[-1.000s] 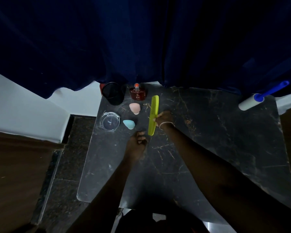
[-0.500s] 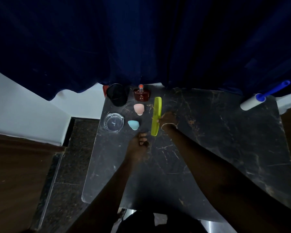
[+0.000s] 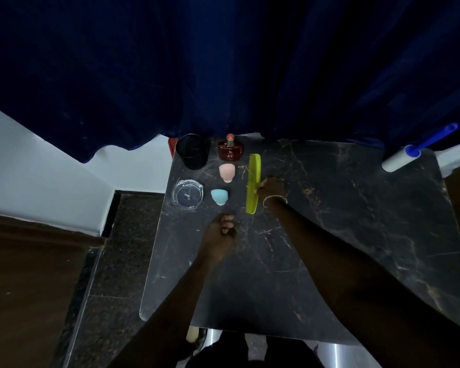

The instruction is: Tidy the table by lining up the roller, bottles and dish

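Dark marbled stone bench (image 3: 356, 235): right hand (image 3: 272, 187) is pinching long yellow-green plastic comb (image 3: 253, 181); left hand (image 3: 221, 235) is lying curled nr it, holding nothing.

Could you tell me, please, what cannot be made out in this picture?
Head view:
Right hand: grip on the green comb unclear, fingertips too dark.
Left hand: too dark to tell whether curled fingers hold anything.
Red object: mostly hidden behind the black cup.
Bottle label: too small.

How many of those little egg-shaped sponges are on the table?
2. The pink sponge stands just nearer than the perfume bottle; the blue sponge lies nearer still, beside the glass dish. I see none hidden.
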{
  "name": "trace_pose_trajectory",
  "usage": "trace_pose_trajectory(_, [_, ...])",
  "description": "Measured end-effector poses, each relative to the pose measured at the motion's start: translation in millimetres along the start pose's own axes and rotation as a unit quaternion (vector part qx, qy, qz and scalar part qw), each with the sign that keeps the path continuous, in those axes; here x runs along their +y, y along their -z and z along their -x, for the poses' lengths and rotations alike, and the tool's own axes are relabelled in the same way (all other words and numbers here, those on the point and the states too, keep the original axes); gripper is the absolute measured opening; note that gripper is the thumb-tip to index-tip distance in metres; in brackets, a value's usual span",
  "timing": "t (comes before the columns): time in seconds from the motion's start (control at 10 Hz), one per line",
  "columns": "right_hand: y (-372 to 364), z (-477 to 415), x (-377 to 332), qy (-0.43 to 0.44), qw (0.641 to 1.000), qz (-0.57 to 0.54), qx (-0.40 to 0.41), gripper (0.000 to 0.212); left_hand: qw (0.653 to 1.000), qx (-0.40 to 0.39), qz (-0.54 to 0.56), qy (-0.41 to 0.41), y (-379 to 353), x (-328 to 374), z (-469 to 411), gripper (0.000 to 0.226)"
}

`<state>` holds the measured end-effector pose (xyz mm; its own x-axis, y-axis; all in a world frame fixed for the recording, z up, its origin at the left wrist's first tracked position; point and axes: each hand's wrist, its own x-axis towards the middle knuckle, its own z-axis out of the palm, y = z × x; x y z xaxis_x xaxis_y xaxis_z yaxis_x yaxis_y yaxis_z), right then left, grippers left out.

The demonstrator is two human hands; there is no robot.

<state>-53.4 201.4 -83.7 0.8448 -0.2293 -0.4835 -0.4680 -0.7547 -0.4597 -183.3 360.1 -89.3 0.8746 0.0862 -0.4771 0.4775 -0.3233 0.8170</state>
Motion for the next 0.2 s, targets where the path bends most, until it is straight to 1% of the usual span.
trace_pose_trajectory(0.1, [1.6, 11.1, 3.0, 0.024, 0.999, -0.038, 0.020, 0.026, 1.000, 0.006, -0.005, -0.021, 5.3, -2.2, 2.0, 0.032])
trace_pose_trajectory(0.2, [1.6, 34.3, 11.8, 0.050, 0.996, -0.068, 0.022, 0.024, 0.999, 0.000, 0.027, -0.018, 10.1, -1.9, 11.0, 0.025])
